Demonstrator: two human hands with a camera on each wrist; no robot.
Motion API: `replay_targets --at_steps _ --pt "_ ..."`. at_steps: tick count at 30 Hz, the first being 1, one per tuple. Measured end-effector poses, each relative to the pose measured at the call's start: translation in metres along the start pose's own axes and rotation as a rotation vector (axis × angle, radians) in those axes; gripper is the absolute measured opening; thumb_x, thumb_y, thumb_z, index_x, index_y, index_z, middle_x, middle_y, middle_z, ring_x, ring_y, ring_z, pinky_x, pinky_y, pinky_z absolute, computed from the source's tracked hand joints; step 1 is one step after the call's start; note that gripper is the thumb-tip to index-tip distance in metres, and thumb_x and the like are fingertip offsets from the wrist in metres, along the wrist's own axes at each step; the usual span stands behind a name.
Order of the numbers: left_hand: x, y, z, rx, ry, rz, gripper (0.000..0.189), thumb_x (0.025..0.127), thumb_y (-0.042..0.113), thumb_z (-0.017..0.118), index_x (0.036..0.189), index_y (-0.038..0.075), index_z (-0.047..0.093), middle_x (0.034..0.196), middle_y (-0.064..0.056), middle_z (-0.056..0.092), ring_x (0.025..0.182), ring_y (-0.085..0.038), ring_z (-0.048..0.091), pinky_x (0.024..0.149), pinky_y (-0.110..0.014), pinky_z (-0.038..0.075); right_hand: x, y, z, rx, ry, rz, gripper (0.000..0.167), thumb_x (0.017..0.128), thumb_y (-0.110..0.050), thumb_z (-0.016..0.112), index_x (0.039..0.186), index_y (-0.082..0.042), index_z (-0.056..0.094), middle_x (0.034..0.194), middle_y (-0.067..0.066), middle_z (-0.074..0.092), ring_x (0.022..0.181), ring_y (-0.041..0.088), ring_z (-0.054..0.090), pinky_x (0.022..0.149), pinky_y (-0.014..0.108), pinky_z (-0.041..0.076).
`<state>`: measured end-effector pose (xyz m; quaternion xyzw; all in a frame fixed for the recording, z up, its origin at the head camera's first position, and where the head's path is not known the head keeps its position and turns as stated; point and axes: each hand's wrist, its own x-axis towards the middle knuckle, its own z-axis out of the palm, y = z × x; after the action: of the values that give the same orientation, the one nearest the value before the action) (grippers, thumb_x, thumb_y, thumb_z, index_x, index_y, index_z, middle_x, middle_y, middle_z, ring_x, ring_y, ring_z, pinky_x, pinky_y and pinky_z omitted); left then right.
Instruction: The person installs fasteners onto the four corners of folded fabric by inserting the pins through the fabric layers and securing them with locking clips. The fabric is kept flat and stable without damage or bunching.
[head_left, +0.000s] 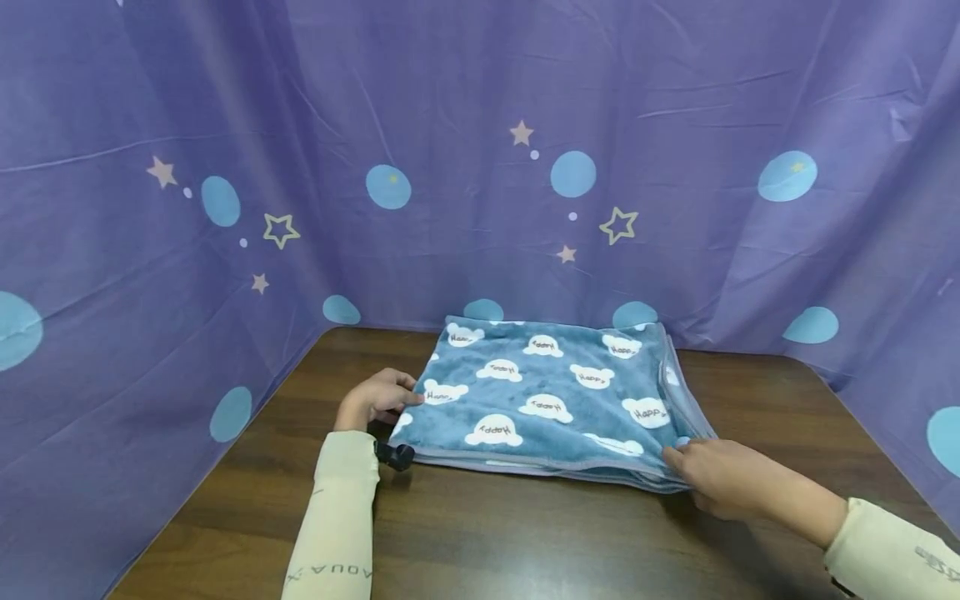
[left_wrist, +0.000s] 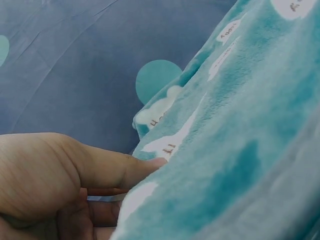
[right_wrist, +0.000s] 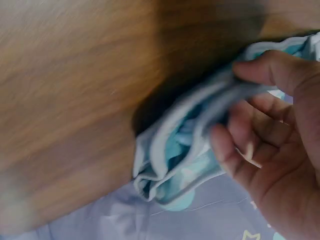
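Nearest the camera, two cream sleeves come in from the bottom edge onto the dark wooden bench (head_left: 525, 533); the left sleeve (head_left: 333, 517) carries grey lettering near its cuff.

Just beyond them lies the folded blanket (head_left: 555, 392), a blue plush fabric printed with white bear-shaped clouds and bound with a pale grey hem. It lies flat on the bench, several layers deep, its far edge close to the curtain.

The right hand (head_left: 723, 479) is at the blanket's near right corner. Its grip is closed on the stacked hems: in the right wrist view the thumb (right_wrist: 272, 70) lies over the bunched edges and the fingers (right_wrist: 235, 150) curl beneath them, pinching the layers together where they stick out past the hand. That view is blurred, so the number of layers cannot be counted.

The left hand (head_left: 375, 398) is at the blanket's left edge, a little farther back than the right hand. The left wrist view shows the thumb (left_wrist: 125, 167) lying on the plush top surface and the fingers (left_wrist: 102, 210) curled below the edge, so its grip also holds the blanket.

A small black object (head_left: 395, 455) sits beside the left wrist, just off the blanket's near left corner.

Behind the blanket and along both sides of it hangs a purple curtain (head_left: 480, 150) printed with blue circles and stars.
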<state>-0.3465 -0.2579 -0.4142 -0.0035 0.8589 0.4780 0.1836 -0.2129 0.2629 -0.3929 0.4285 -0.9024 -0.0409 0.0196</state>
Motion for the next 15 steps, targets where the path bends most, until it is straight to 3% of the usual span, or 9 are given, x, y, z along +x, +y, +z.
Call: replay_targets --at_steps 5,9,12,15 --pt "0.0 0.003 0.001 -0.001 -0.005 0.01 0.026 0.096 0.013 0.071 0.116 -0.001 0.062 0.107 -0.01 0.059 0.088 -0.023 0.058 0.08 -0.042 0.058 -0.005 0.007 -0.014 0.312 -0.058 0.136 0.03 0.096 -0.035 0.073 0.11 -0.016 0.055 0.064 -0.017 0.041 0.055 -0.002 0.037 0.052 0.023 0.037" --pt "0.0 0.002 0.0 -0.005 -0.012 0.002 0.037 0.093 0.013 0.075 0.124 -0.002 0.06 0.111 -0.012 0.059 0.092 -0.024 0.058 0.081 -0.044 0.058 -0.006 0.026 -0.022 0.351 0.007 0.204 0.041 0.103 -0.049 0.057 0.127 -0.016 0.063 0.068 -0.02 0.05 0.057 -0.005 0.045 0.054 0.024 0.041" --pt "-0.001 0.0 -0.001 0.013 -0.018 -0.002 0.047 0.091 0.014 0.077 0.13 -0.003 0.057 0.116 -0.013 0.058 0.097 -0.025 0.058 0.082 -0.045 0.059 -0.003 0.04 -0.018 0.285 0.106 0.279 0.028 0.103 -0.046 0.059 0.113 -0.022 0.069 0.073 -0.018 0.054 0.061 -0.003 0.047 0.053 0.026 0.041" --pt "-0.001 -0.001 -0.001 0.021 -0.013 -0.005 0.051 0.09 0.014 0.079 0.132 -0.003 0.056 0.116 -0.015 0.058 0.097 -0.027 0.058 0.083 -0.046 0.059 0.0 0.053 -0.006 0.315 0.197 0.346 0.016 0.099 -0.034 0.069 0.097 -0.019 0.064 0.072 -0.014 0.053 0.06 -0.001 0.045 0.051 0.025 0.038"
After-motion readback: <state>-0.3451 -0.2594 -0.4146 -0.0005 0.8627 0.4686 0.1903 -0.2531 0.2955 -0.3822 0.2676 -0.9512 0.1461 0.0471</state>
